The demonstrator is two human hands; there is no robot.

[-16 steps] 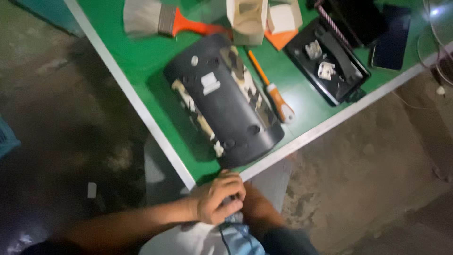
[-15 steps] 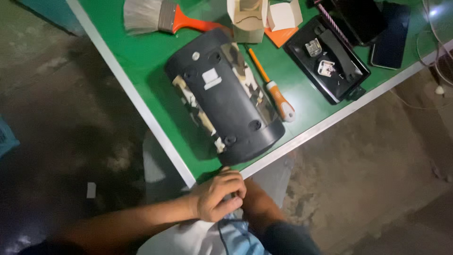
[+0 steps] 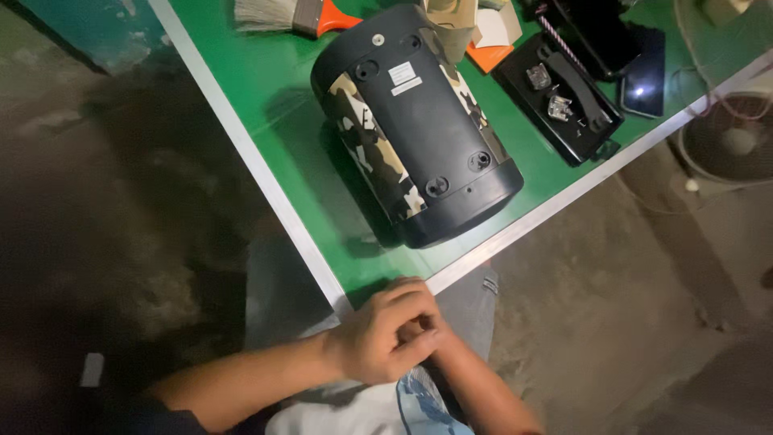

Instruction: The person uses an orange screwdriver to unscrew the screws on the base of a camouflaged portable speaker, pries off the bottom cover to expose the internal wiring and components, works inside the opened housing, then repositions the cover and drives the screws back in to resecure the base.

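Note:
My left hand (image 3: 378,338) lies curled over my right hand (image 3: 431,329) just below the near corner of the green table (image 3: 274,137), above my lap. The right hand is mostly covered, and whether it holds anything is hidden. Nearest on the table is a black cylindrical speaker (image 3: 427,113) with camouflage panels, lying on its side with its screwed base plate facing up. Neither hand touches it.
A paint brush (image 3: 282,12) with an orange handle lies at the far edge. A black tray (image 3: 588,133) with small metal parts and a dark phone (image 3: 644,72) sit to the right. A cardboard piece (image 3: 451,28) stands behind the speaker. A fan (image 3: 725,145) stands on the floor at right.
The view has come closer and shifted. My hands stay clasped at the table corner. The orange and white screwdriver beside the speaker no longer shows.

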